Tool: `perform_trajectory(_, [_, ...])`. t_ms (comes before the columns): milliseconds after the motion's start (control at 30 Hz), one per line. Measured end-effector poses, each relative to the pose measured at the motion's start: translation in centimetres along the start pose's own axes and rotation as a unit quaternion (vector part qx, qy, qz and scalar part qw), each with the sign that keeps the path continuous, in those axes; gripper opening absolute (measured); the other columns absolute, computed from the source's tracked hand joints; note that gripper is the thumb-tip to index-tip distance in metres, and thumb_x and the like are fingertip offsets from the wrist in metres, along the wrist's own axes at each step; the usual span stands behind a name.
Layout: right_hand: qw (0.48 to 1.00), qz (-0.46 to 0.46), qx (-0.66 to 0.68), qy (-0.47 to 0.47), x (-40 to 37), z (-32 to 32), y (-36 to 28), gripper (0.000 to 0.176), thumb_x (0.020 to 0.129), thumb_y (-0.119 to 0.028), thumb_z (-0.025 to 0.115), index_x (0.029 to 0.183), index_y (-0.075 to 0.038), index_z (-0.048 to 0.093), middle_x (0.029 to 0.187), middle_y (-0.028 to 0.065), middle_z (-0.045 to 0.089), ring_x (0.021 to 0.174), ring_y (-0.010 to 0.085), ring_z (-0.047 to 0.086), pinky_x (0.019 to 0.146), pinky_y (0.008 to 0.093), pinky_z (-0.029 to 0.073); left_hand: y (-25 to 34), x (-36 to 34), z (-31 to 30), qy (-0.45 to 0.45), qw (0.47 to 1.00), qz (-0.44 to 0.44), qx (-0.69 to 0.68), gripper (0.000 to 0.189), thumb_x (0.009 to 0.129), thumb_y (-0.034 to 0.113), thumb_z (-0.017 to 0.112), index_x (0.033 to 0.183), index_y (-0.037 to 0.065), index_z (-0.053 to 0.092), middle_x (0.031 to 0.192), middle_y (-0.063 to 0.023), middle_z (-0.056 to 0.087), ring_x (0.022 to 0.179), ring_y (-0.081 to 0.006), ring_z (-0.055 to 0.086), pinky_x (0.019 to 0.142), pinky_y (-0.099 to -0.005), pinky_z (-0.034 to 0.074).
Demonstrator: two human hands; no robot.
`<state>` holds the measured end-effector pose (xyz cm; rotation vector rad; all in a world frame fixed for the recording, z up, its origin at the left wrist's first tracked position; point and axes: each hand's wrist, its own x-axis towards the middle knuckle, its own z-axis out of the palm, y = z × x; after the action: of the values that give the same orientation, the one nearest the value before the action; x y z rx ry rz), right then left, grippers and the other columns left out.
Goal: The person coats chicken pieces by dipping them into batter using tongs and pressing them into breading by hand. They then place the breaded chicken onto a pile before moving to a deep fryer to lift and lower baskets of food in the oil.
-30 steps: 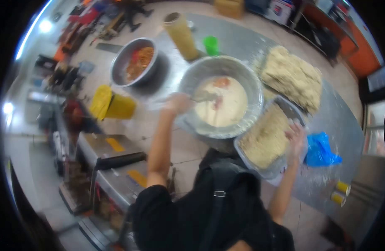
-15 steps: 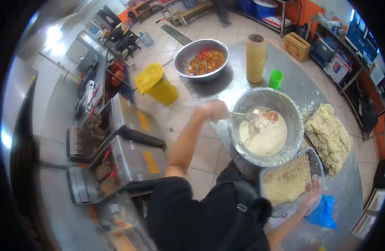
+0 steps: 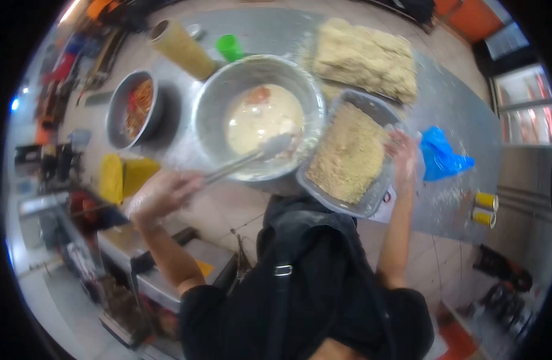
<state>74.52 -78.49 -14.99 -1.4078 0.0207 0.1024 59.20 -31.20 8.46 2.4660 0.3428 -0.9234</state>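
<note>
My left hand [image 3: 171, 193], slightly blurred, is closed round the handle of a metal utensil [image 3: 237, 165] that looks like tongs. Its far end lies over the pale batter [image 3: 252, 123] in a large metal bowl [image 3: 202, 114]. Reddish-orange pieces [image 3: 257, 95] sit in the batter near the bowl's far side. Right of the bowl stands a grey tub [image 3: 324, 201] of beige crumbs [image 3: 348, 156]. My right hand [image 3: 401, 149], in what looks like clear plastic, has its fingers curled over the tub's right rim.
A lumpy beige slab [image 3: 366, 60] lies behind the tub, and a blue plastic bag [image 3: 442, 154] to its right. Beyond the bowl are a green cup [image 3: 229, 48] and a yellowish roll [image 3: 183, 51]. Left stands a bowl of brown food [image 3: 117, 123]. Two yellow cans [image 3: 485, 210] are at right.
The view has turned and shifted right. The utensil's end has moved from the bowl's left-middle to its near right side. My right hand remains at the tub's rim.
</note>
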Motion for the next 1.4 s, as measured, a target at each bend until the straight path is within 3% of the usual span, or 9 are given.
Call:
perform_trajectory(233, [0.998, 0.041, 0.030, 0.030, -0.6, 1.2, -1.4, 0.051, 0.102, -0.045, 0.037, 0.129, -0.004, 0.053, 0.120, 0.0141, 0.061, 0.098, 0.0224, 0.063, 0.089, 0.0352, 0.047, 7.8, 8.5, 4.7, -0.053, 0.962, 0.262, 0.053, 0.033, 0.092, 0.032, 0.057, 0.109, 0.006, 0.067, 0.081, -0.0189, 0.065, 0.072, -0.0296, 0.065, 0.069, -0.0384, 0.049])
perform_trajectory(467, [0.868, 0.005, -0.495, 0.030, 2.3, 1.6, 2.0, 0.062, 0.098, -0.050, 0.034, 0.107, 0.006, 0.060, 0.108, 0.0297, 0.062, 0.099, 0.0458, 0.060, 0.089, 0.0483, 0.046, 8.5, 7.9, 5.8, 0.146, 0.964, 0.194, 0.112, 0.033, 0.092, 0.036, 0.054, 0.106, 0.008, 0.065, 0.087, -0.0209, 0.066, 0.080, -0.0402, 0.063, 0.072, -0.0485, 0.049])
perform_trajectory(633, [0.893, 0.284, -0.330, 0.111, 8.0, 5.9, 6.4, 0.065, 0.096, -0.053, 0.037, 0.117, 0.004, 0.060, 0.121, 0.0287, 0.057, 0.117, 0.0381, 0.056, 0.098, 0.0392, 0.041, 2.0, 12.5, 8.4, 0.245, 0.963, 0.015, 0.110, 0.036, 0.094, 0.038, 0.051, 0.104, 0.007, 0.065, 0.082, -0.0225, 0.065, 0.078, -0.0406, 0.065, 0.068, -0.0480, 0.050])
perform_trajectory(867, [0.916, 0.053, -0.398, -0.012, 8.0, 4.1, 5.2, 0.062, 0.097, -0.050, 0.037, 0.099, 0.004, 0.066, 0.089, 0.0278, 0.066, 0.094, 0.0435, 0.062, 0.083, 0.0466, 0.045, 2.0, 15.5, 13.8, 0.288, 0.911, -0.077, 0.283, 0.045, 0.092, 0.044, 0.050, 0.108, 0.004, 0.064, 0.091, -0.0188, 0.067, 0.088, -0.0353, 0.065, 0.076, -0.0461, 0.051])
perform_trajectory(967, [0.914, 0.137, -0.365, -0.111, 9.2, 2.4, 5.4, 0.063, 0.097, -0.050, 0.035, 0.119, 0.004, 0.060, 0.114, 0.0300, 0.061, 0.114, 0.0428, 0.055, 0.098, 0.0419, 0.040, 6.7, 15.5, 15.9, 0.385, 0.923, 0.011, 0.002, 0.047, 0.091, 0.045, 0.052, 0.109, 0.003, 0.064, 0.103, -0.0176, 0.066, 0.100, -0.0331, 0.063, 0.083, -0.0456, 0.049])
perform_trajectory(1067, [0.817, 0.132, -0.552, -0.104, 9.1, 3.0, 5.6, 0.062, 0.100, -0.047, 0.029, 0.118, 0.004, 0.059, 0.105, 0.0320, 0.062, 0.106, 0.0473, 0.056, 0.092, 0.0454, 0.044, 16.9, 18.4, 17.8, 0.093, 0.962, 0.138, -0.218, 0.073, 0.095, 0.052, 0.043, 0.136, -0.009, 0.040, 0.123, -0.0278, 0.058, 0.120, -0.0354, 0.054, 0.099, -0.0432, 0.042])
perform_trajectory(1233, [0.892, 0.162, -0.421, -0.015, 8.7, 5.3, 8.0, 0.072, 0.097, -0.058, 0.026, 0.124, 0.002, 0.056, 0.117, 0.0304, 0.059, 0.116, 0.0443, 0.053, 0.098, 0.0444, 0.040, 22.7, 30.8, 22.8, 0.020, 0.947, 0.006, -0.321, 0.084, 0.095, 0.062, 0.026, 0.138, -0.010, 0.037, 0.130, -0.0334, 0.049, 0.125, -0.0381, 0.049, 0.104, -0.0429, 0.037])
perform_trajectory(1333, [0.920, 0.210, -0.329, 0.031, 7.6, 6.8, 5.7, 0.060, 0.097, -0.049, 0.035, 0.108, 0.003, 0.064, 0.112, 0.0305, 0.061, 0.107, 0.0418, 0.059, 0.090, 0.0446, 0.046, 24.0, 32.3, 24.6, 0.276, 0.852, -0.069, -0.439, 0.073, 0.097, 0.055, 0.030, 0.126, -0.009, 0.052, 0.125, -0.0310, 0.055, 0.116, -0.0446, 0.053, 0.097, -0.0498, 0.039])
perform_trajectory(1400, [0.939, 0.219, -0.266, 0.015, 8.1, 6.2, 6.8, 0.052, 0.099, -0.043, 0.036, 0.118, -0.002, 0.062, 0.125, 0.0230, 0.058, 0.116, 0.0352, 0.056, 0.096, 0.0400, 0.044, 24.0, 30.5, 22.6, 0.178, 0.854, -0.096, -0.478, 0.071, 0.098, 0.055, 0.033, 0.123, -0.006, 0.057, 0.131, -0.0300, 0.052, 0.116, -0.0422, 0.053, 0.099, -0.0480, 0.039])
